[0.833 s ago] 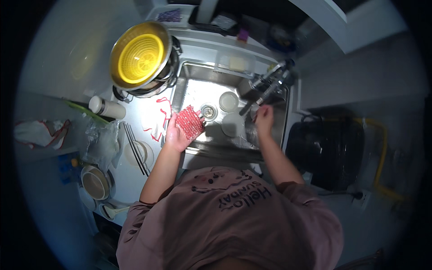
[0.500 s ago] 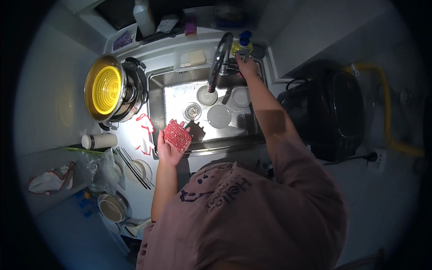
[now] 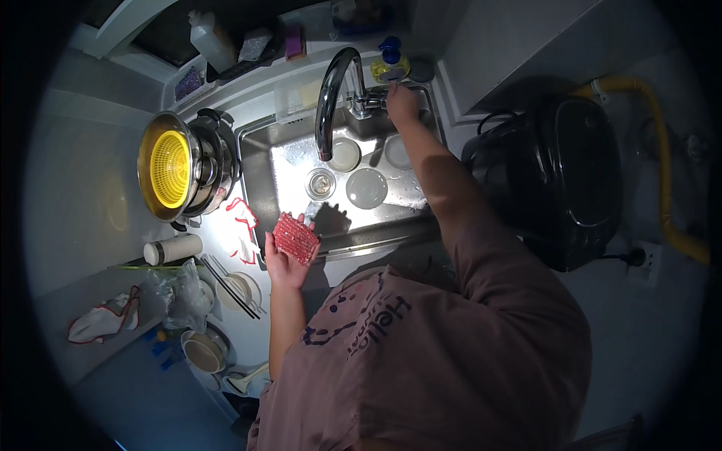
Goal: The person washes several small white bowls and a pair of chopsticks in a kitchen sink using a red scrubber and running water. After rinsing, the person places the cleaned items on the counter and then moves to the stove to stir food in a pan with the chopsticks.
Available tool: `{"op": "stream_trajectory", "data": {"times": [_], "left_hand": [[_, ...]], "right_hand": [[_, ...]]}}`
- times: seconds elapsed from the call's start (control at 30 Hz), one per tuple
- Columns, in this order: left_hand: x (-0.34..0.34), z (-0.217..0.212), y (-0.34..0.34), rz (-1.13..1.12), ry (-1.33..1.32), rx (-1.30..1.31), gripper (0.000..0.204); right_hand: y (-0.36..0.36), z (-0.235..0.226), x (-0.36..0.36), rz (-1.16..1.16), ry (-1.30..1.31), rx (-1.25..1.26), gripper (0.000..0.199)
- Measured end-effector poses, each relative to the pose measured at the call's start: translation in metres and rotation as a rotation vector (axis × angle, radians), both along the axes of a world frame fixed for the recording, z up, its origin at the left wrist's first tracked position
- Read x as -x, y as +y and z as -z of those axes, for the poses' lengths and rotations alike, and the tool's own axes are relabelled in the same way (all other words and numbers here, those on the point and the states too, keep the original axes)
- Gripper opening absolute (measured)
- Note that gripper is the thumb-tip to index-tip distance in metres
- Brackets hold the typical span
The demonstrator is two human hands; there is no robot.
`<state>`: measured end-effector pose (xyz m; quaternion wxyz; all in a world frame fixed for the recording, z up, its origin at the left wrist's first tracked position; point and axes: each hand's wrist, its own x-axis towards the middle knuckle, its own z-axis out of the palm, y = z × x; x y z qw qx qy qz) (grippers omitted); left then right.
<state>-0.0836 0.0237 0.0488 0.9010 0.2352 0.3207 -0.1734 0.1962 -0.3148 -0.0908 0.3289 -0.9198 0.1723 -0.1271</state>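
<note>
My left hand [image 3: 281, 269] is palm up over the near left edge of the steel sink [image 3: 257, 169], fingers curled around a red textured scrub sponge [image 3: 295, 238]. At the back right of the sink, my right hand [image 3: 404, 105] is closed at the lever handle of the chrome faucet [image 3: 328, 105]; its fingertips are partly hidden. The curved spout hangs over the sink, and I cannot tell whether water runs. Several round pale dishes or lids lie on the sink floor, among them one near the middle [image 3: 366, 188], right of the drain [image 3: 321, 183].
Left of the sink are stacked pots with a yellow strainer [image 3: 170, 169], a red-edged cloth [image 3: 243, 229], a white bottle [image 3: 173, 249], chopsticks and bowls. A yellow soap bottle [image 3: 390, 68] stands behind my right hand. To the right sits a black appliance [image 3: 571, 169].
The view has shifted and turned slightly. My right hand stays at the faucet handle, with its fingers drawn in a little. My left hand still holds the sponge in about the same place.
</note>
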Motion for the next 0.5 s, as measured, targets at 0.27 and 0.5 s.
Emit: {"op": "stream_trajectory", "data": {"times": [0.27,0.5], "left_hand": [[-0.002,0.000,0.007,-0.013,-0.029,0.024,0.057],[-0.005,0.000,0.009,0.016,-0.014,0.006,0.058]], "right_hand": [[0.004,-0.001,-0.002,0.043,0.026,-0.010,0.047],[0.003,0.008,-0.005,0.090,0.043,-0.071,0.045]]}}
